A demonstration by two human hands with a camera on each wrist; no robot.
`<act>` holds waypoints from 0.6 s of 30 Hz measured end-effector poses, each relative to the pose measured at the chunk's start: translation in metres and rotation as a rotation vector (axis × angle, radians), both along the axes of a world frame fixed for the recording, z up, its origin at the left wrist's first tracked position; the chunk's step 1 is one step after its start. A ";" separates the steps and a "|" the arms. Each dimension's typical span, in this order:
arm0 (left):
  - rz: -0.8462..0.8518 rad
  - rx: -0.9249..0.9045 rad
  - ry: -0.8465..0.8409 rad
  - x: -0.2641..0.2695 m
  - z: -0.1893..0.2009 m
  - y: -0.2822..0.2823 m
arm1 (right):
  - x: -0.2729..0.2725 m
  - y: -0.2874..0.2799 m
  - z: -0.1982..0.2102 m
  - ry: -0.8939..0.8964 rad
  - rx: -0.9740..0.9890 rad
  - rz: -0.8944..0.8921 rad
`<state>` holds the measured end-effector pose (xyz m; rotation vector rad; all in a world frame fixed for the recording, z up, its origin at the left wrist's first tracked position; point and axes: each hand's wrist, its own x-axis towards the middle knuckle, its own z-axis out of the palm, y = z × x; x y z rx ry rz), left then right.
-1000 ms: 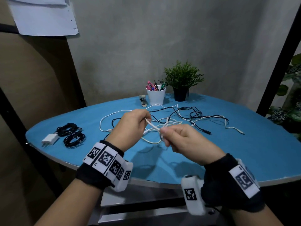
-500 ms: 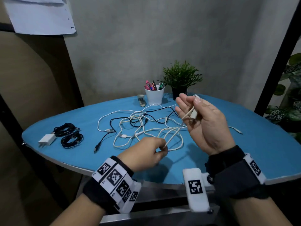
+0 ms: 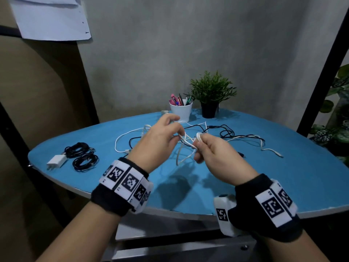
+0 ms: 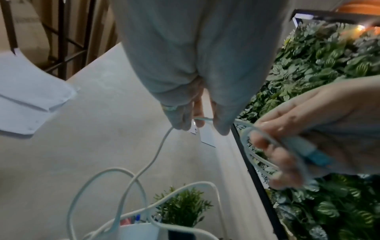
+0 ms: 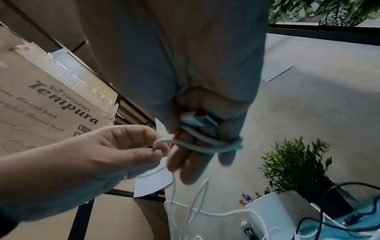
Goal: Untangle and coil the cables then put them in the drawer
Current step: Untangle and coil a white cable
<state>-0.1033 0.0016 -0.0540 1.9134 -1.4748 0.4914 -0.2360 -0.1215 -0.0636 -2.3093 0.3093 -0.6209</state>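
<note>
Setting: small improvised office or storage corner. Evidence: rounded blue bench (image 3: 283, 178) against a bare grey plaster wall (image 3: 188, 44); white pen cup (image 3: 181, 110) and small potted plant (image 3: 211, 95) at the far edge; paper sheets (image 3: 51, 17) pinned upper left; taped cardboard snack carton (image 5: 41, 104); black metal shelving frame (image 3: 324, 63) with foliage (image 3: 338, 118) at right.

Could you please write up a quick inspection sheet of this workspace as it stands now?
Surface: blue table, rounded.
Job's things: white cable looped round the right hand's fingers; two coiled black cables and a white charger at the table's left.
Clutter: pen cup, potted plant.
Grippers: left hand pinches the white cable; right hand holds its loops.
Cables: loose black and white tangle on the table.
Surroundings: grey wall, cardboard box, foliage.
</note>
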 end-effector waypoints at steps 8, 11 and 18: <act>0.068 0.014 0.061 0.007 0.001 -0.002 | -0.002 0.008 -0.004 0.080 0.108 0.130; 0.132 0.057 0.230 0.008 -0.005 -0.004 | -0.004 0.011 0.003 -0.116 0.509 0.227; 0.094 0.404 0.115 0.000 -0.027 -0.010 | -0.006 0.008 0.025 -0.492 1.014 0.269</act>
